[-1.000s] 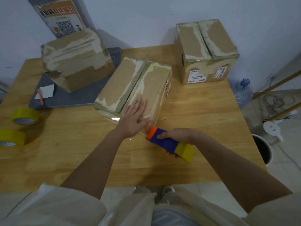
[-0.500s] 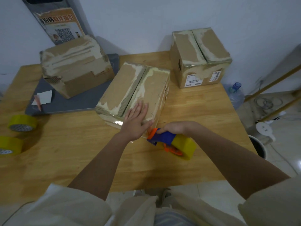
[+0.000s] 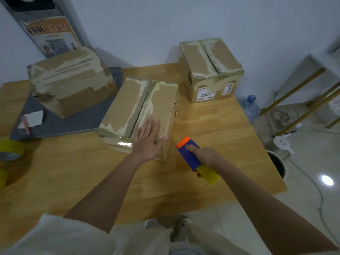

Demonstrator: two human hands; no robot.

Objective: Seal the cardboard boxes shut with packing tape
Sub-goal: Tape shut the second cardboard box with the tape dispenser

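A flat cardboard box [image 3: 128, 107] with old tape scraps along its flap seam lies in the middle of the wooden table [image 3: 73, 181]. My left hand [image 3: 149, 140] presses flat on the box's near right corner, fingers straight. To the right of that corner, my right hand [image 3: 206, 155] grips a blue and orange tape dispenser [image 3: 189, 155] with a yellow tape roll [image 3: 208, 173] at its rear, held just above the table. A cube-shaped box [image 3: 209, 70] stands at the back right and a third box [image 3: 70, 81] sits at the back left.
A dark grey mat [image 3: 70, 122] under the left box carries a slip of paper [image 3: 34, 117]. Yellow tape rolls [image 3: 9, 151] lie at the table's left edge. A water bottle [image 3: 250, 107], a bin [image 3: 277, 162] and cables stand on the floor to the right.
My right hand has pulled the dispenser away from the box's near corner to the right and turned it so its top faces up. My left hand stays pressed on the box.
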